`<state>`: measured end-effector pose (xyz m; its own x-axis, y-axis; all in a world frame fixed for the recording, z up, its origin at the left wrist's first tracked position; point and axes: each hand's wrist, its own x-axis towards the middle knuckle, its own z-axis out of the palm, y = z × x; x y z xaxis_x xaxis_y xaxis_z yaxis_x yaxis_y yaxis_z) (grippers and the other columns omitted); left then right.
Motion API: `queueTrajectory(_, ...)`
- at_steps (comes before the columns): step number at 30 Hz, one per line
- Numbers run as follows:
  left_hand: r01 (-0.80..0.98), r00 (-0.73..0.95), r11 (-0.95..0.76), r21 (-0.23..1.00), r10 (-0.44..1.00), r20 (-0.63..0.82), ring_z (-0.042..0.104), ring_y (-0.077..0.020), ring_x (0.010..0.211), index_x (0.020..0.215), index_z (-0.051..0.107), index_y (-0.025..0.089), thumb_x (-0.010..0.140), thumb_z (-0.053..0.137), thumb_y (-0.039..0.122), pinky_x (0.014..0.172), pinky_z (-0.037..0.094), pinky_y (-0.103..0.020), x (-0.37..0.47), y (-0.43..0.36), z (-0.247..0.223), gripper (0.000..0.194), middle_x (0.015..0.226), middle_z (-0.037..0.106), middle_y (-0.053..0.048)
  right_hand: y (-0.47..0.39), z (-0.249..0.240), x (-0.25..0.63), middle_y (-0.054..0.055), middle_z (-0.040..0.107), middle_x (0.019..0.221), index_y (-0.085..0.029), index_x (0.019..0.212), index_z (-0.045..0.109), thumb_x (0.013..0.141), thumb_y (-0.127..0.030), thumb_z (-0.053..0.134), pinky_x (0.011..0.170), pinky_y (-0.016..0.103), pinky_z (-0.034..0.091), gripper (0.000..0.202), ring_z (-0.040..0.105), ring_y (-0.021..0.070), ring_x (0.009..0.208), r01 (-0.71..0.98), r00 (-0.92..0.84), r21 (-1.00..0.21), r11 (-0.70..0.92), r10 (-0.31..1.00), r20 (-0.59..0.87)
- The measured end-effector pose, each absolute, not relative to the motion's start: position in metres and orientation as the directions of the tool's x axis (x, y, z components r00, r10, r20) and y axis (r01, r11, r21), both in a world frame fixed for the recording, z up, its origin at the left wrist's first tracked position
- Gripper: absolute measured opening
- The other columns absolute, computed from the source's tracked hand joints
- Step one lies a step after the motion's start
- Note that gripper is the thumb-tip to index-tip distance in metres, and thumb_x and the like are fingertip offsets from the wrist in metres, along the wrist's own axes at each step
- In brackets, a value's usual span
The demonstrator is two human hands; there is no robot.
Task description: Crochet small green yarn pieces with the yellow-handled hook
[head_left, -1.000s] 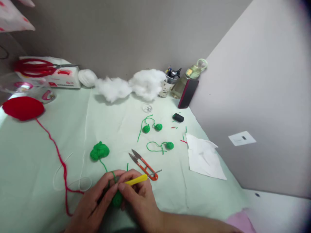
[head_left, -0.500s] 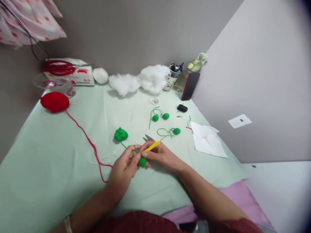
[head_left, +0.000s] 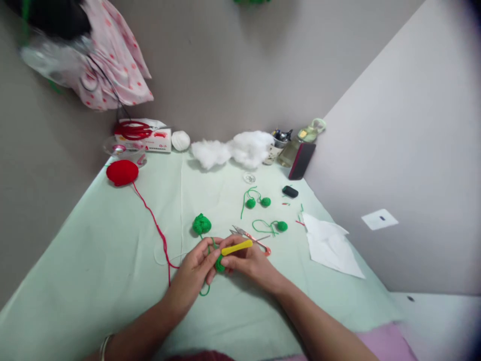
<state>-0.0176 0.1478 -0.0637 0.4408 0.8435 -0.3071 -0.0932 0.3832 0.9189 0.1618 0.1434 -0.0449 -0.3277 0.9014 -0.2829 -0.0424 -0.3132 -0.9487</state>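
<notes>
Pinched between the fingers of my left hand (head_left: 197, 263) is a small green crocheted ball (head_left: 220, 264), with green yarn running over the fingers to a green yarn ball (head_left: 202, 224). My right hand (head_left: 248, 258) grips a crochet hook by its yellow handle (head_left: 236, 248); the hook's tip is hidden at the work. Both hands meet at the piece. Scissors with orange handles (head_left: 266, 250) lie partly behind my right hand. Farther back are finished green balls (head_left: 265, 202) with loose tails, and another green ball (head_left: 282, 226) to the right.
A red yarn ball (head_left: 122, 173) trails its strand toward my left wrist. White stuffing (head_left: 250, 149), a white yarn ball (head_left: 181, 141), a pen cup (head_left: 273, 151), a bottle (head_left: 291, 150) and a phone (head_left: 302, 161) line the back. White paper (head_left: 332, 245) lies right.
The view has tilted up, so the table's things appear lower. The yellow handle lies flatter now, the scissors' orange handles have come into sight, and a green yarn loop shows below my hands.
</notes>
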Motion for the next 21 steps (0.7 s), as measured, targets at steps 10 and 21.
queueTrajectory(10,-0.104,0.531,0.272,0.957,0.828,-0.177,0.04,-0.0096,0.06,0.117,0.066,0.016,0.095,0.068,0.051,0.061,0.032,-0.026,-0.02,0.122,-0.024,0.041,0.077,0.055,0.004,0.09,-0.019,0.166,0.003,0.072,0.09,-0.026,0.109,0.074,0.101,-0.023,0.062,0.078,0.031,0.055,0.015,0.067,0.0163,0.083,0.345,-0.198,-0.81,0.474,0.881,0.431)
queueTrajectory(21,-0.314,0.535,0.106,0.943,0.841,0.083,0.051,-0.0114,0.073,0.125,0.071,0.023,0.087,0.081,0.026,0.062,0.04,-0.023,0.011,-0.009,0.054,0.039,0.087,0.061,0.002,-0.04,0.024,0.175,0.004,0.074,0.1,-0.028,0.116,0.074,0.098,-0.009,0.062,0.085,0.037,0.058,0.029,0.069,0.0187,0.092,0.47,0.089,-0.518,0.715,0.546,0.833)
